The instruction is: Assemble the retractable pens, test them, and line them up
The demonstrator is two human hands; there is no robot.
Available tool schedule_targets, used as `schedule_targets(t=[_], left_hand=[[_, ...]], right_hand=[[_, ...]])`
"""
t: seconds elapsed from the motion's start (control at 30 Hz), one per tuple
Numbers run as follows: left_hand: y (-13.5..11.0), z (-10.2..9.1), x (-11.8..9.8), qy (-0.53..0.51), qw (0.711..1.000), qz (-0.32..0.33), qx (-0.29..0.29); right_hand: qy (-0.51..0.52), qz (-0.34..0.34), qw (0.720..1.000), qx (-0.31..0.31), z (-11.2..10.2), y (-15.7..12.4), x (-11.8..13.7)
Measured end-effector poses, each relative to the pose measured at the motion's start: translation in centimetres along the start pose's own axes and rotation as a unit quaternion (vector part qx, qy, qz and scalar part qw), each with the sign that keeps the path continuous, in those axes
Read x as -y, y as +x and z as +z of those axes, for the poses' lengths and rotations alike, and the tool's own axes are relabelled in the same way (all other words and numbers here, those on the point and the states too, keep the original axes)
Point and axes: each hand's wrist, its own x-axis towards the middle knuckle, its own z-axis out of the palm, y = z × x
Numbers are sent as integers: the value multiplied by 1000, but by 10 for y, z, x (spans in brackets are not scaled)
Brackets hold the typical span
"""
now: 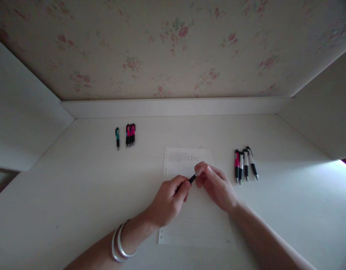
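Above a sheet of lined paper point(195, 228) with handwriting at its top, my two hands meet at a pen point(192, 179). My left hand point(170, 198) is wrapped round the pen's dark body, hiding most of it. At the pen's silvery tip, my right hand point(216, 183) is closed in a pinch, thumb against fingers. Whether the tip is still joined to the body I cannot tell. To the right of my right hand lie several pens: a pink and black one point(236, 165) and white and black ones point(246, 165).
At the back left of the white desk point(91, 202) lie a teal and black pen point(117, 138) and a tight row of pink and black pens point(130, 134). White side panels and a floral-papered wall point(173, 48) enclose the desk.
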Motion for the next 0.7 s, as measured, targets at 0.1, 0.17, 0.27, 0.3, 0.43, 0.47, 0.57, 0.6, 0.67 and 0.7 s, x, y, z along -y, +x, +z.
schedule_targets(t=[0.1, 0.17, 0.27, 0.3, 0.43, 0.47, 0.57, 0.6, 0.67, 0.7], left_hand=[[0, -1, 0, -5, 1000, -9, -1], [0, -1, 0, -8, 1000, -10, -1], [0, -1, 0, -7, 1000, -11, 1], [0, -1, 0, -5, 1000, -9, 0], [-1, 0, 1, 6, 1000, 8, -3], [-1, 0, 1, 5, 1000, 10, -3], [-1, 0, 0, -4, 1000, 3, -5], [-1, -1, 0, -6, 1000, 0, -6], [-1, -1, 0, -8, 1000, -1, -5], [-1, -1, 0, -8, 1000, -1, -4]], right_hand=[[44, 32, 998, -10, 1, 0, 4], [45, 36, 998, 2, 1, 0, 5], [4, 19, 1000, 16, 1, 0, 4], [-12, 11, 1000, 14, 1, 0, 4], [-8, -6, 1000, 5, 2, 0, 4], [6, 1, 1000, 7, 2, 0, 4], [0, 12, 1000, 16, 1, -1, 3], [-19, 9, 1000, 16, 0, -1, 3], [-46, -6, 999, 13, -1, -1, 1], [-46, -10, 999, 13, -2, -1, 0]])
